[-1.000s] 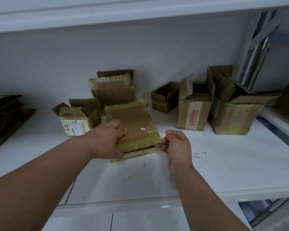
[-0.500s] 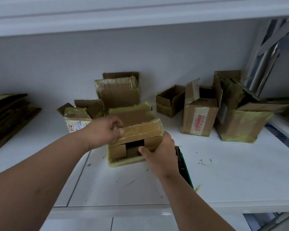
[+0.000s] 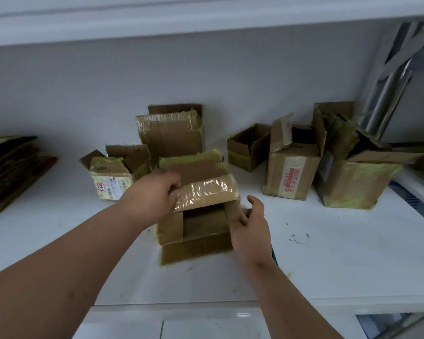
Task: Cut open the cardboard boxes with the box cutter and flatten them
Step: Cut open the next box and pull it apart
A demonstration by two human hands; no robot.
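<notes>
Dead centre on the white shelf [image 3: 328, 253]: cardboard box [image 3: 196, 216] lying on its side, open end toward the camera, nothing visible inside. Left hand [image 3: 154, 192] at 9 o'clock of it, fingers curled round the edge of the taped top flap [image 3: 206, 193], thumb under, lifting. Right hand [image 3: 251, 231] at 4 o'clock, thumb and fingers spread loosely against the right side flap [image 3: 234, 212], not closed round it. Sliver of green, maybe the box cutter [image 3: 274, 255], peeking out past the right wrist; cannot tell for certain. At 10 o'clock, small labelled box [image 3: 109, 178], flaps up, inside hidden. At 12, taller taped box [image 3: 170, 133], closed front. At 2 o'clock, low open box [image 3: 247, 148], dark interior, contents unclear; beside it a tall box with red print [image 3: 291, 171], top flaps raised; then a big torn box [image 3: 353, 177], flaps splayed. Far out at 9 o'clock, stack of flattened cardboard [image 3: 10, 167].
</notes>
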